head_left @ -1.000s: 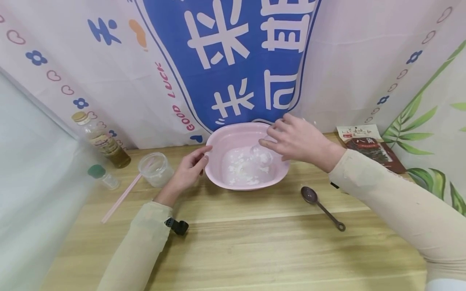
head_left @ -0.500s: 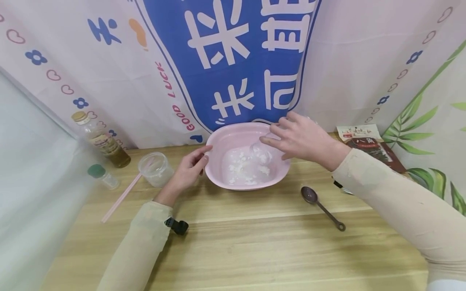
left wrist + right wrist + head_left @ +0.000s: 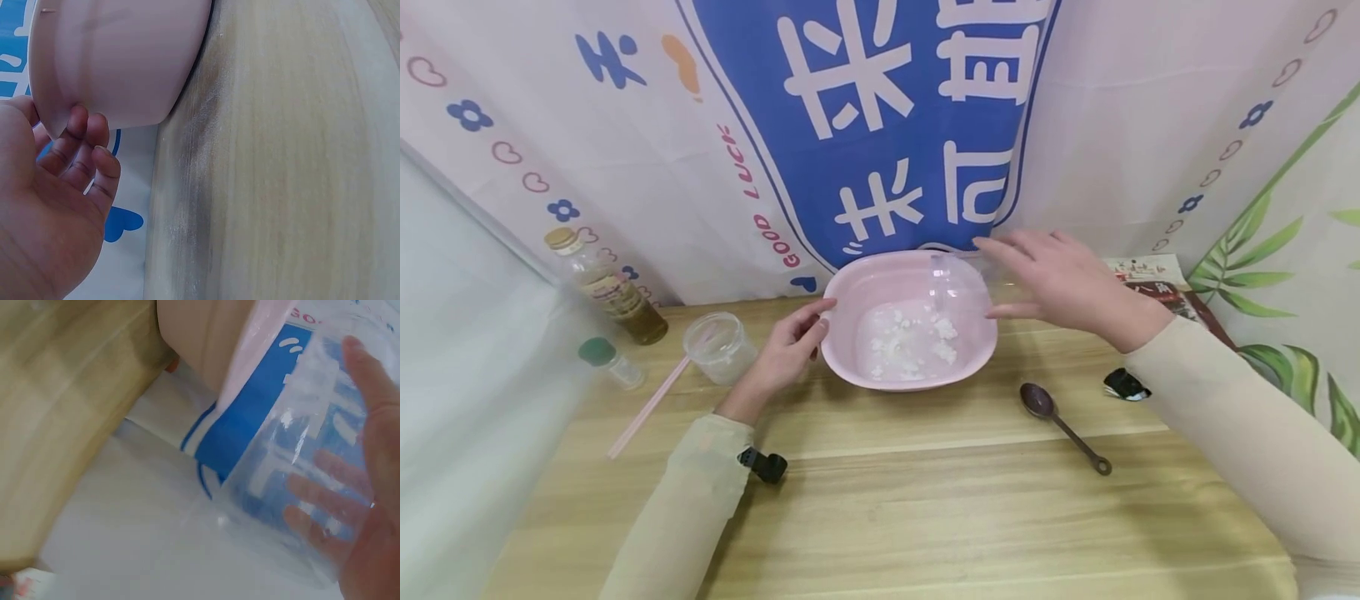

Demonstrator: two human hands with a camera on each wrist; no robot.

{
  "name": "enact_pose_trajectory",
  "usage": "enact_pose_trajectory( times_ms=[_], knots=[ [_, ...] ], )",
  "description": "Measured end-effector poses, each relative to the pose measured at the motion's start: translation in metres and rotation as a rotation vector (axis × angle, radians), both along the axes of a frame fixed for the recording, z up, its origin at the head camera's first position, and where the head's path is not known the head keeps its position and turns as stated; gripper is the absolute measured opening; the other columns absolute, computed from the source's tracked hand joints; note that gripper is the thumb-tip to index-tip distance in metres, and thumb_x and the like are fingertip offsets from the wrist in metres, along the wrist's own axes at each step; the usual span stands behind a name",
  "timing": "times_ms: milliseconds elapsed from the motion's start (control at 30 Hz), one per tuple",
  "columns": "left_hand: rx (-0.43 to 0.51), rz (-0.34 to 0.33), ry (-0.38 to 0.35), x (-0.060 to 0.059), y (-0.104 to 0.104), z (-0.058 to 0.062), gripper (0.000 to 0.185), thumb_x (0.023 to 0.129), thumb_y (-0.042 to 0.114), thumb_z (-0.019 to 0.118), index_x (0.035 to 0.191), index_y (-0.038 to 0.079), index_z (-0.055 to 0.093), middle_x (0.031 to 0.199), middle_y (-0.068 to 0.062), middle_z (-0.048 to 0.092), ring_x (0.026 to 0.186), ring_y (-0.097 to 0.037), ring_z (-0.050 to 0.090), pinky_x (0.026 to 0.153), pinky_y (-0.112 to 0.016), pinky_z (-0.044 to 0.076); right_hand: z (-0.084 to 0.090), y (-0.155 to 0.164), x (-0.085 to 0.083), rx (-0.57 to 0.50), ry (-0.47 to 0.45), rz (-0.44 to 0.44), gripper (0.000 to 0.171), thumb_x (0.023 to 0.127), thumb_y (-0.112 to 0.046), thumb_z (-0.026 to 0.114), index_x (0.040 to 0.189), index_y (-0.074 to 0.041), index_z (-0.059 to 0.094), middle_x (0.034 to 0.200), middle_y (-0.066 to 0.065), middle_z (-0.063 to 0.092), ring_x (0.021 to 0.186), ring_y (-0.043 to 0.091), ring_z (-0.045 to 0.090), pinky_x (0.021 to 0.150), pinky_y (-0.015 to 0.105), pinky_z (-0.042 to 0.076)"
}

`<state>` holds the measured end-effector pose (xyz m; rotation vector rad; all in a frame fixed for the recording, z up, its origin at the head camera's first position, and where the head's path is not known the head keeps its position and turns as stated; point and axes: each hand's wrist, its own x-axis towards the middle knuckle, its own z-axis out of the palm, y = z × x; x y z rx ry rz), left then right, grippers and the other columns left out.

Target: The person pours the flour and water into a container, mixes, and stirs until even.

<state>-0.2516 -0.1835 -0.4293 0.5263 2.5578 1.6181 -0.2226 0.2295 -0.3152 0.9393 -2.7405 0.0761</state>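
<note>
A pink basin point(image 3: 850, 367) with white powder lumps point(image 3: 910, 342) stands on the wooden table, at the back middle. My left hand point(image 3: 784, 348) holds its left rim, thumb on top and fingers curled under the lip; in the left wrist view the fingers point(image 3: 94, 156) lie against the basin wall point(image 3: 125, 56). My right hand point(image 3: 1063, 279) hovers over the basin's far right rim and grips a clear plastic cup point(image 3: 958, 273). In the right wrist view the cup point(image 3: 300, 475) is tilted, and my fingers show through it.
At the left stand an oil bottle point(image 3: 602, 287), a small green-capped jar point(image 3: 604, 360) and a clear tub point(image 3: 718, 346) with a pink straw point(image 3: 647, 408). A brown spoon point(image 3: 1063, 425) lies right of the basin and a red packet point(image 3: 1157, 287) behind. A printed cloth backs the table.
My right hand has lifted the clear cup up and to the right, from over the powder to the basin's far right rim. The left hand has stayed on the rim.
</note>
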Motion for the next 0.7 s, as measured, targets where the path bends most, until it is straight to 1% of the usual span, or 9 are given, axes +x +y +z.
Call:
enact_pose_trajectory(
  times_ms=[67,100,267,333,400,500,533,600,700],
  knots=[
    [-0.001,-0.003,0.004,0.0,0.0,0.0,0.043,0.114,0.015,0.053,0.155,0.003,0.056,0.091,-0.008,0.055,0.077,-0.036,0.058,0.063,-0.026,0.049,-0.004,0.006,0.003,-0.105,-0.062,-0.031,0.092,0.092,-0.052,0.083,0.166,-0.014,0.042,0.158,0.022,0.053,0.144,0.045,0.053,0.117,0.068,0.044],
    [-0.002,-0.002,0.006,0.001,0.0,0.0,0.043,0.114,0.015,0.053,0.155,0.003,0.056,0.09,-0.008,0.055,0.077,-0.037,0.058,0.063,-0.026,0.049,-0.007,0.01,0.004,-0.161,-0.085,-0.032,0.093,0.092,-0.048,0.085,0.166,-0.013,0.041,0.159,0.022,0.052,0.143,0.045,0.054,0.117,0.068,0.044],
    [-0.008,-0.004,0.003,0.001,0.001,0.001,0.043,0.114,0.015,0.052,0.156,0.005,0.056,0.091,-0.008,0.056,0.079,-0.042,0.058,0.063,-0.026,0.049,-0.022,0.027,0.008,-0.449,-0.21,-0.035,0.093,0.091,-0.026,0.089,0.168,-0.015,0.038,0.154,0.025,0.052,0.135,0.044,0.057,0.111,0.07,0.048],
    [-0.008,-0.004,-0.001,0.0,0.001,0.001,0.043,0.114,0.015,0.052,0.156,0.005,0.056,0.092,-0.008,0.056,0.08,-0.043,0.057,0.063,-0.025,0.049,-0.028,0.034,0.01,-0.55,-0.247,-0.046,0.093,0.09,-0.018,0.089,0.167,-0.012,0.037,0.153,0.026,0.051,0.136,0.045,0.055,0.113,0.071,0.046],
    [-0.006,-0.003,-0.004,0.0,0.001,0.0,0.043,0.114,0.016,0.052,0.156,0.006,0.056,0.092,-0.008,0.055,0.08,-0.044,0.057,0.063,-0.025,0.049,-0.034,0.042,0.012,-0.639,-0.283,-0.078,0.091,0.09,-0.013,0.088,0.166,-0.008,0.038,0.154,0.027,0.051,0.138,0.047,0.053,0.116,0.072,0.042],
    [-0.006,0.0,-0.003,0.0,0.001,0.0,0.043,0.114,0.016,0.052,0.156,0.005,0.056,0.092,-0.008,0.055,0.079,-0.042,0.057,0.064,-0.025,0.049,-0.04,0.054,0.013,-0.73,-0.341,-0.154,0.091,0.092,-0.013,0.086,0.166,-0.004,0.034,0.155,0.028,0.051,0.141,0.051,0.05,0.12,0.073,0.037],
    [-0.005,0.0,-0.001,0.0,0.001,0.0,0.043,0.114,0.015,0.052,0.155,0.005,0.056,0.092,-0.008,0.055,0.079,-0.041,0.058,0.064,-0.026,0.049,-0.042,0.057,0.013,-0.753,-0.364,-0.186,0.091,0.093,-0.014,0.085,0.167,-0.005,0.032,0.156,0.029,0.05,0.143,0.052,0.049,0.121,0.073,0.035],
    [-0.005,0.001,-0.001,0.001,0.0,0.0,0.043,0.114,0.015,0.052,0.155,0.005,0.056,0.092,-0.009,0.055,0.078,-0.038,0.058,0.064,-0.027,0.05,-0.046,0.065,0.013,-0.78,-0.399,-0.255,0.093,0.097,-0.019,0.083,0.169,-0.006,0.026,0.161,0.03,0.045,0.147,0.054,0.045,0.123,0.072,0.033],
    [-0.004,-0.002,-0.003,0.001,0.0,0.001,0.043,0.114,0.015,0.053,0.155,0.005,0.056,0.092,-0.01,0.055,0.077,-0.035,0.058,0.064,-0.029,0.051,-0.054,0.075,0.013,-0.81,-0.43,-0.336,0.096,0.1,-0.027,0.079,0.17,-0.005,0.018,0.167,0.032,0.036,0.153,0.056,0.037,0.125,0.071,0.03]
  ],
)
